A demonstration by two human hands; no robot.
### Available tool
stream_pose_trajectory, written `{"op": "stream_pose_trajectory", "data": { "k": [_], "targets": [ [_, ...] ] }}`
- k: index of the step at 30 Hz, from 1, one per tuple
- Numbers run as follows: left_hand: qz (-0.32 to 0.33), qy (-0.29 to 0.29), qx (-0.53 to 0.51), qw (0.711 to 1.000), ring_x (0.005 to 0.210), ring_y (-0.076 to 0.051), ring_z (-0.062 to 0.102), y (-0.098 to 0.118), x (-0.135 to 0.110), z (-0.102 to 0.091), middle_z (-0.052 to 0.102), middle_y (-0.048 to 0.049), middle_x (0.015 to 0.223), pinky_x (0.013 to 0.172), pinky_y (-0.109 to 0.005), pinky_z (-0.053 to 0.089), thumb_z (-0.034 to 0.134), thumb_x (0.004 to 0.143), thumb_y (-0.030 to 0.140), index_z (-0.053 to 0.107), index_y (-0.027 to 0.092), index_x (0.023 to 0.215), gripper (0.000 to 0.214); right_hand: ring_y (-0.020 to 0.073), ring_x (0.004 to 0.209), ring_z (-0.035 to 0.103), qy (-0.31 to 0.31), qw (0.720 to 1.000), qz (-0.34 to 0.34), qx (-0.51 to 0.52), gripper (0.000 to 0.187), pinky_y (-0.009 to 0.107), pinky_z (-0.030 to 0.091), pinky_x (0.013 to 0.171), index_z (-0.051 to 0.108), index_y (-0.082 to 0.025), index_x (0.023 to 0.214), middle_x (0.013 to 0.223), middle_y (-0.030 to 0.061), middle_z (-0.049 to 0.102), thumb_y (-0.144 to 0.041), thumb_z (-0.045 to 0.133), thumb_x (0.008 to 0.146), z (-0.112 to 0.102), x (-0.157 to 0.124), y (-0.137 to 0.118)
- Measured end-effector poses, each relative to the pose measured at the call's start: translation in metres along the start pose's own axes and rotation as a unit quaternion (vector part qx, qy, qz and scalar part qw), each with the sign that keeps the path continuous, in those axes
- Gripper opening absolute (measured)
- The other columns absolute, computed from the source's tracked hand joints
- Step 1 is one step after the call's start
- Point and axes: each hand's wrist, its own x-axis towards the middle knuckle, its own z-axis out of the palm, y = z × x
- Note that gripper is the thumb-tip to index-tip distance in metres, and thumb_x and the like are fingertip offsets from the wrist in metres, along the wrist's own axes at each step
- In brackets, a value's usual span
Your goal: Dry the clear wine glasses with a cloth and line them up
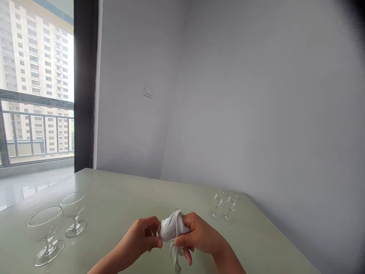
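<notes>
Low in the middle, my left hand (146, 233) is closed on the left end of a small clear glass (159, 233), thumb below and fingers above. A white cloth (170, 227) covers or fills most of this glass; I cannot tell which, as the hands and folds hide much of it. My right hand (201, 234) pinches the cloth at the right end, with one finger pointing down below. A strip of the cloth hangs under the glass. The glass is held tilted on its side, apparently above the table (122, 201).
Two larger stemmed glasses, a near one (47, 224) and a farther one (73, 207), stand upright at the left. Two small stemmed glasses, one left (219, 199) and one right (232, 202), stand close together at the right back. A grey wall (228, 95) rises behind the table.
</notes>
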Motion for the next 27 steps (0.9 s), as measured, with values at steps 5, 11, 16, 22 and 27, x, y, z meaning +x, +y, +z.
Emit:
{"op": "stream_pose_trajectory", "data": {
  "k": [5, 11, 16, 22, 27],
  "targets": [
    [-0.036, -0.223, -0.250, 0.942, 0.034, -0.007, 0.042, 0.010, -0.007, 0.009, 0.058, 0.0011, 0.048, 0.035, -0.019, 0.026, 0.072, 0.052, 0.060, 0.060, 0.013, 0.073, 0.053, 0.0114, 0.056, 0.058, -0.079, 0.990, -0.005, -0.118, 0.012, 0.022, 0.041, 0.060, 0.069, -0.015, 0.078, 0.057, -0.0027, 0.059, -0.026, 0.067, 0.073, -0.010, -0.028, -0.020],
    [-0.044, -0.274, -0.409, 0.869, 0.024, -0.004, 0.029, 0.010, -0.015, 0.030, 0.043, 0.0034, 0.031, 0.029, -0.019, 0.011, 0.072, 0.052, 0.060, 0.064, 0.007, 0.057, 0.054, 0.0171, 0.071, 0.062, -0.057, 0.984, -0.039, -0.164, 0.019, 0.028, 0.047, 0.065, 0.073, -0.019, 0.081, 0.079, 0.0043, 0.068, -0.029, 0.057, 0.080, -0.020, -0.058, -0.046],
    [-0.046, -0.313, -0.467, 0.826, 0.022, -0.005, 0.029, 0.006, -0.012, 0.028, 0.043, 0.0019, 0.029, 0.027, -0.019, 0.009, 0.073, 0.055, 0.054, 0.070, 0.004, 0.065, 0.051, 0.0144, 0.055, 0.056, 0.121, 0.983, -0.077, -0.116, 0.020, 0.027, 0.042, 0.052, 0.071, -0.019, 0.079, 0.070, 0.0044, 0.065, -0.034, 0.058, 0.081, -0.044, -0.064, -0.038],
    [-0.057, -0.311, -0.467, 0.826, 0.023, -0.005, 0.027, 0.006, -0.010, 0.026, 0.043, 0.0019, 0.029, 0.027, -0.019, 0.005, 0.072, 0.056, 0.053, 0.071, 0.004, 0.069, 0.051, 0.0175, 0.063, 0.056, 0.089, 0.982, -0.133, -0.100, 0.046, 0.027, 0.038, 0.055, 0.067, -0.015, 0.085, 0.072, 0.0060, 0.064, -0.059, 0.059, 0.073, -0.029, -0.049, -0.039],
    [-0.073, -0.277, -0.468, 0.836, 0.034, -0.006, 0.036, 0.001, -0.015, 0.034, 0.045, 0.0005, 0.037, 0.035, -0.021, 0.016, 0.078, 0.045, 0.053, 0.063, 0.007, 0.052, 0.048, 0.0224, 0.104, 0.056, -0.065, 0.976, -0.158, -0.138, 0.038, 0.033, 0.040, 0.087, 0.061, -0.020, 0.117, 0.115, 0.0096, 0.062, -0.040, 0.044, 0.089, -0.002, -0.037, -0.053]
  ]
}}
